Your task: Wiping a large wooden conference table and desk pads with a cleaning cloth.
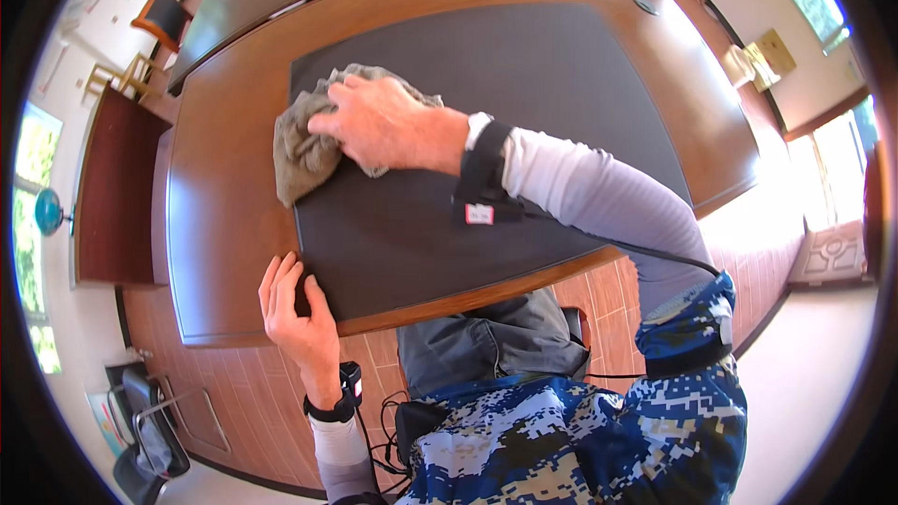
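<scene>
My right hand (382, 123) presses a crumpled grey-brown cloth (306, 144) onto the desk, its fingers curled into the fabric. The cloth lies across the left edge of a dark desk pad (519, 84), partly on the bare wood. That pad is set on a large brown wooden desk (224, 224). Near the front left corner of the pad, my left hand (298, 308) rests at the desk edge with thumb and fingers apart, holding nothing. A black strap band with a small device sits on each wrist.
A black cable (631, 247) runs along my right arm, and more cables (389, 449) hang by my left wrist. A dark red cabinet (119, 196) stands to the left. At lower left is a black chair (151, 428). A round grommet (645, 5) sits at the desk's far right.
</scene>
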### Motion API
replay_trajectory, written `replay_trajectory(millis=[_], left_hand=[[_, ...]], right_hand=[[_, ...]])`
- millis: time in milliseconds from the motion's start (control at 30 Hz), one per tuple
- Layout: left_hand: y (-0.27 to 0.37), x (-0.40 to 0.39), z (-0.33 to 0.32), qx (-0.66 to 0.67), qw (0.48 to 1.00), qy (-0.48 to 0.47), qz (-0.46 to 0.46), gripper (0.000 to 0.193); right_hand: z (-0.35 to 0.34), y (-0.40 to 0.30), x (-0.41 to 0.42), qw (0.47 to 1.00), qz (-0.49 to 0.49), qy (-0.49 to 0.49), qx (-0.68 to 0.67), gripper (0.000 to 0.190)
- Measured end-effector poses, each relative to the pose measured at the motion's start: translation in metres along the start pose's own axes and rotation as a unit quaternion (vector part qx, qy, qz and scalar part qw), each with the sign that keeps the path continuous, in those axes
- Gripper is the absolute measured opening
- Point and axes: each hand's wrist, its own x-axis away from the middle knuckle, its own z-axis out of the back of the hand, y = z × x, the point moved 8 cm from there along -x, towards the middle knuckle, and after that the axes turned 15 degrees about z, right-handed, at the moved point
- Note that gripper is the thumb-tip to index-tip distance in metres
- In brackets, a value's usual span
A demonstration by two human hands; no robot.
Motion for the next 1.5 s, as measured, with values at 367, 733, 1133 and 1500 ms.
replay_trajectory(millis=[367,733,1133,1500], left_hand=[[-0.006,-0.001,0.001,-0.005,1.0,0.0,-0.007,0.015],[-0.01,0.0,0.003,-0.013,1.0,0.0,-0.009,0.015],[-0.016,0.0,0.004,-0.025,0.999,-0.018,-0.011,0.015],[-0.011,-0.004,0.003,-0.075,0.997,-0.015,0.006,0.013]], right_hand=[[0.15,0.18,0.291,0.855,-0.461,-0.052,0.232,0.035],[0.304,0.081,0.632,0.671,-0.666,-0.027,0.324,0.049],[0.232,-0.008,0.435,0.829,-0.523,-0.031,0.194,0.045],[0.2,0.066,0.348,0.882,-0.416,-0.088,0.202,0.026]])
